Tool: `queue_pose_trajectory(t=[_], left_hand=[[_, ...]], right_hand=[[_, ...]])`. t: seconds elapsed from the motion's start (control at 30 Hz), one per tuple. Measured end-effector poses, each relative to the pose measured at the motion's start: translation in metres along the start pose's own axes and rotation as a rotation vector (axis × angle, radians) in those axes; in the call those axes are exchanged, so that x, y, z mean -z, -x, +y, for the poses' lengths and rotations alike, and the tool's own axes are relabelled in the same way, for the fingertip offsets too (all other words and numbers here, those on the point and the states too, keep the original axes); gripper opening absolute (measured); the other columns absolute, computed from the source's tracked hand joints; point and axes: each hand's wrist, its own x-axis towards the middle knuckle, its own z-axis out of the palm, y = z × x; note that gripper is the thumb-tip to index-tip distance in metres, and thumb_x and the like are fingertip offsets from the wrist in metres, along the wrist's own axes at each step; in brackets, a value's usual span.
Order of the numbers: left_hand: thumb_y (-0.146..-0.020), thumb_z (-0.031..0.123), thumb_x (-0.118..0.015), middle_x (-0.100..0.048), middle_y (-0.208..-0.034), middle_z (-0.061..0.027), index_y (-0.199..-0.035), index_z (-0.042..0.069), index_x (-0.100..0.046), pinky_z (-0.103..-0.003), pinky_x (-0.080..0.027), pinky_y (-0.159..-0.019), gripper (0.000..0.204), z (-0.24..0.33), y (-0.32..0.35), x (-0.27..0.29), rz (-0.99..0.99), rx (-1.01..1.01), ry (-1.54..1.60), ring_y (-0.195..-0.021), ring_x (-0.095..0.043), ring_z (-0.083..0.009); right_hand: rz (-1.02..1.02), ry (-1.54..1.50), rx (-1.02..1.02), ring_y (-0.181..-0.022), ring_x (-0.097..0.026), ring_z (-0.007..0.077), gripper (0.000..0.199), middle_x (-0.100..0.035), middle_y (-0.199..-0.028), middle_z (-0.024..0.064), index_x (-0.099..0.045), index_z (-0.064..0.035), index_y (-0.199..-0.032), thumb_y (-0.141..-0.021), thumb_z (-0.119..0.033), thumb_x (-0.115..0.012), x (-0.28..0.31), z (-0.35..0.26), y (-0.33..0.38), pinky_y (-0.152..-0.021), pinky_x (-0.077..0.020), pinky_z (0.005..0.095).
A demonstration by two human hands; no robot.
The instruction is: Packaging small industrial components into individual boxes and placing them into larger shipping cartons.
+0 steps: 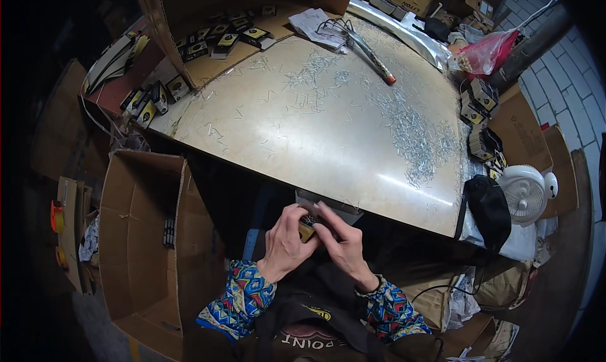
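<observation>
Close in front of my body, just off the table's near edge, both hands are closed around a small black-and-yellow carton [307, 230]. My left hand [286, 241] grips its left side with bent fingers. From the other side, my right hand [343, 243] presses its fingers toward the carton's top. Fingers cover most of the carton, and what is inside is hard to make out. Bent metal wire pieces [416, 135] lie heaped on the right part of the table [252, 166], with more scattered across its middle and far side.
Small black-and-yellow cartons [224, 39] lie in a cardboard box at the back left, others [151, 103] near the left corner. A deep cardboard box [142, 236] stands open at left. A red-tipped tool [379, 65], white fan [525, 195] and black cloth item [489, 210] sit farther out.
</observation>
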Motion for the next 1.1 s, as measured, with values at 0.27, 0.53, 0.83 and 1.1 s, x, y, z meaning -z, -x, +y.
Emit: queue_pose_trajectory(t=[0.27,0.53,0.83,1.1], left_hand=[[-0.072,0.012,-0.077,-0.058,-0.099,-0.0192,-0.124,0.002,-0.041,-0.044,-0.051,-0.071,0.064,0.015,-0.002,0.002,-0.008,0.162,-0.088,-0.09,-0.061,-0.0394],[-0.078,0.009,-0.072,-0.055,-0.094,-0.0209,-0.113,0.001,-0.04,-0.047,-0.048,-0.065,0.048,0.005,-0.001,-0.002,-0.019,0.2,-0.057,-0.083,-0.06,-0.0428],[-0.081,0.025,-0.074,-0.054,-0.111,-0.0263,-0.123,0.001,-0.043,-0.044,-0.049,-0.085,0.057,0.006,-0.021,0.012,-0.23,0.175,0.2,-0.106,-0.055,-0.0418],[-0.082,0.036,-0.071,-0.056,-0.107,-0.0239,-0.124,0.0,-0.044,-0.049,-0.049,-0.08,0.062,-0.121,-0.152,0.16,0.234,0.255,-0.793,-0.095,-0.059,-0.0419]], right_hand=[[0.001,0.032,-0.155,-0.088,-0.065,0.0083,0.022,-0.073,-0.1,0.0087,-0.07,0.004,-0.109,-0.088,-0.001,-0.069,-0.004,-0.011,0.001,-0.079,-0.0531,0.0215],[0.032,0.138,0.02,-0.082,-0.068,0.0122,0.019,-0.073,-0.098,0.0113,-0.071,0.0032,-0.104,-0.086,-0.002,-0.07,-0.013,0.0,0.001,-0.072,-0.0542,0.0239],[-0.093,0.192,0.187,-0.086,-0.069,0.0255,0.013,-0.07,-0.1,0.0162,-0.067,0.0047,-0.101,-0.088,0.003,-0.063,0.016,0.007,-0.012,-0.078,-0.0543,0.0316],[0.126,1.002,0.316,-0.127,-0.044,0.0385,0.029,-0.052,-0.135,0.0232,-0.062,-0.0001,-0.12,-0.094,-0.011,-0.058,0.118,0.024,-0.07,-0.106,-0.0378,0.0447]])
